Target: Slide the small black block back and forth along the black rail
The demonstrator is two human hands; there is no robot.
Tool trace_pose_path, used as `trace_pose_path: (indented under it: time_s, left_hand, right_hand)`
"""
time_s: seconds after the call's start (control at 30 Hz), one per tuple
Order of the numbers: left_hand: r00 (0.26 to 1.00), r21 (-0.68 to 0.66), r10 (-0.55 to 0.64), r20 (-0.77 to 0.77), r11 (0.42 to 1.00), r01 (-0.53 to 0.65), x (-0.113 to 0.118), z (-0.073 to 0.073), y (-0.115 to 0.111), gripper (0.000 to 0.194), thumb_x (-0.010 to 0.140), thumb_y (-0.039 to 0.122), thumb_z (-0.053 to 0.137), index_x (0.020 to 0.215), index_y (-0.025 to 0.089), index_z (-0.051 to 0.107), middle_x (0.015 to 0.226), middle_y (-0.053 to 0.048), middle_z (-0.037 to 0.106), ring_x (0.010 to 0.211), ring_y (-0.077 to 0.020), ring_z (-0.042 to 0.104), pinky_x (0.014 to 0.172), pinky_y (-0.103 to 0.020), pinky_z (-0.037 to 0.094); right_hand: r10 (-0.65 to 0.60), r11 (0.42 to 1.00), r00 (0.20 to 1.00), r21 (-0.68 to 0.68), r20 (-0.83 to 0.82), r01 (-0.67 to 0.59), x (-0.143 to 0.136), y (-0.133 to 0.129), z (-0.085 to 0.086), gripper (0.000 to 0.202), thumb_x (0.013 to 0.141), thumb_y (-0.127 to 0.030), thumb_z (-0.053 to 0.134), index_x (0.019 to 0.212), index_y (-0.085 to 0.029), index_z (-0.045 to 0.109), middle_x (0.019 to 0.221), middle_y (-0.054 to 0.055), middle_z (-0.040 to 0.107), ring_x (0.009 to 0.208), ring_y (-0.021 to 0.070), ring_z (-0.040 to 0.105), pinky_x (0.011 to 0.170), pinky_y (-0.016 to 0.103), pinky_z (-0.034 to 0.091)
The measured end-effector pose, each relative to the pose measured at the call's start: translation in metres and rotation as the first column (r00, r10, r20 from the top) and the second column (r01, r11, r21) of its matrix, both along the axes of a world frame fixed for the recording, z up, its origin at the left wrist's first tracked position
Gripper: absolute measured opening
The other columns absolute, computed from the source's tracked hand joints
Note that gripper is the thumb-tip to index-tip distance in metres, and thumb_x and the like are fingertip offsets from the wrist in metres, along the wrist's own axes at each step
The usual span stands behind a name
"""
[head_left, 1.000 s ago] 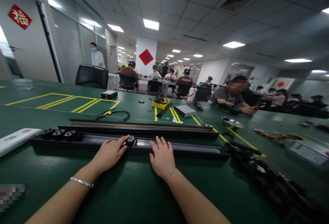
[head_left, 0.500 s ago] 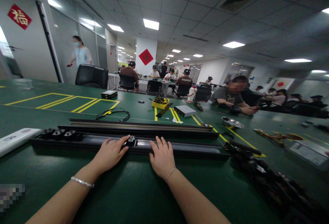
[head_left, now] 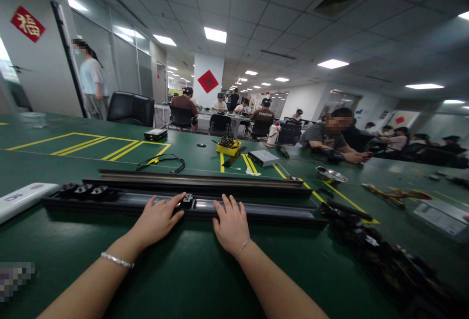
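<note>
A long black rail [head_left: 271,208] with a shiny metal strip lies crosswise in front of me on the green table. My left hand [head_left: 158,220] rests over its near edge, fingers stretched out, index fingertip and thumb at a small black slider block [head_left: 188,201]. Whether the fingertips press on that block I cannot tell. To the right of it, my right hand [head_left: 231,221] lies with fingers spread across the rail. Several black slider blocks [head_left: 84,191] sit at the rail's left end. Behind runs a second long dark rail [head_left: 205,180].
Many black parts [head_left: 381,255] are piled at the right. A white device [head_left: 25,199] lies at the left. Beyond the rails are a black cable [head_left: 179,165], a yellow box [head_left: 227,148], a grey box [head_left: 263,158] and a metal bowl [head_left: 330,175]. A person [head_left: 330,138] leans on the table.
Both my hands and the rails have stayed put. In the background, a walking person has moved left, toward the door.
</note>
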State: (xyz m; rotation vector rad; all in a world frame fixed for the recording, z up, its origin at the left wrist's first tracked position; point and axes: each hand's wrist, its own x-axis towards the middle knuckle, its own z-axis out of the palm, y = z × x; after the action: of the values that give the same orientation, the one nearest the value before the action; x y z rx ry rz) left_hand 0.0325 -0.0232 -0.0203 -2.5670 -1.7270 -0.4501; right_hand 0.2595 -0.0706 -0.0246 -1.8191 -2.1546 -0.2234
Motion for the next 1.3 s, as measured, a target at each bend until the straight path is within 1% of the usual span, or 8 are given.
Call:
trace_pose_path:
  time_s: [0.23,0.43,0.57,1.07,1.3]
  left_hand:
    - [1.000,-0.010,-0.011,0.007,1.000,0.011,0.0001,0.0023,-0.0013,0.056,0.085,0.049,0.028,0.136,0.026,0.032,0.103,-0.009,0.067,0.102,-0.0244,0.058,0.103,-0.051,0.019]
    - [1.000,-0.017,-0.006,0.027,1.000,0.007,0.0032,0.0019,-0.0026,0.060,0.082,0.054,0.032,0.135,0.026,0.032,0.114,-0.009,0.063,0.108,-0.0255,0.055,0.104,-0.054,0.015]
    - [0.999,-0.004,-0.004,0.042,1.000,0.004,0.0054,0.0008,-0.0036,0.061,0.082,0.055,0.034,0.135,0.025,0.033,0.119,-0.010,0.060,0.114,-0.0261,0.051,0.104,-0.053,0.015]
    - [0.998,-0.024,-0.023,0.055,0.999,0.024,0.0043,-0.0003,-0.0016,0.056,0.085,0.050,0.031,0.135,0.026,0.032,0.115,-0.009,0.063,0.111,-0.0233,0.053,0.104,-0.053,0.015]
    - [0.999,0.013,-0.023,0.027,1.000,0.023,0.0037,-0.0040,0.0001,0.058,0.084,0.052,0.031,0.136,0.026,0.031,0.114,-0.010,0.063,0.109,-0.0253,0.055,0.104,-0.054,0.014]
  right_hand:
    - [-0.009,1.000,1.000,-0.023,0.003,0.009,-0.0013,-0.0020,0.0047,0.048,0.085,-0.041,0.041,0.132,-0.031,0.039,0.144,0.003,0.029,0.133,0.0246,0.020,0.105,0.045,0.012]
    - [-0.003,1.000,1.000,-0.006,0.010,0.003,-0.0003,-0.0011,0.0023,0.048,0.085,-0.041,0.042,0.132,-0.031,0.039,0.144,0.003,0.030,0.132,0.0247,0.021,0.104,0.045,0.013]
    - [0.011,1.000,1.000,0.015,-0.013,-0.011,0.0008,-0.0004,-0.0001,0.047,0.085,-0.041,0.042,0.131,-0.031,0.040,0.144,0.003,0.031,0.132,0.0244,0.022,0.105,0.045,0.013]
    - [0.000,1.000,1.000,-0.006,0.008,0.000,0.0000,-0.0018,0.0023,0.048,0.085,-0.041,0.041,0.132,-0.031,0.039,0.144,0.003,0.029,0.132,0.0244,0.021,0.104,0.045,0.013]
    - [0.007,1.000,1.000,0.008,-0.005,-0.007,0.0004,-0.0010,0.0014,0.048,0.085,-0.041,0.042,0.132,-0.031,0.039,0.144,0.003,0.031,0.132,0.0247,0.022,0.105,0.045,0.013]
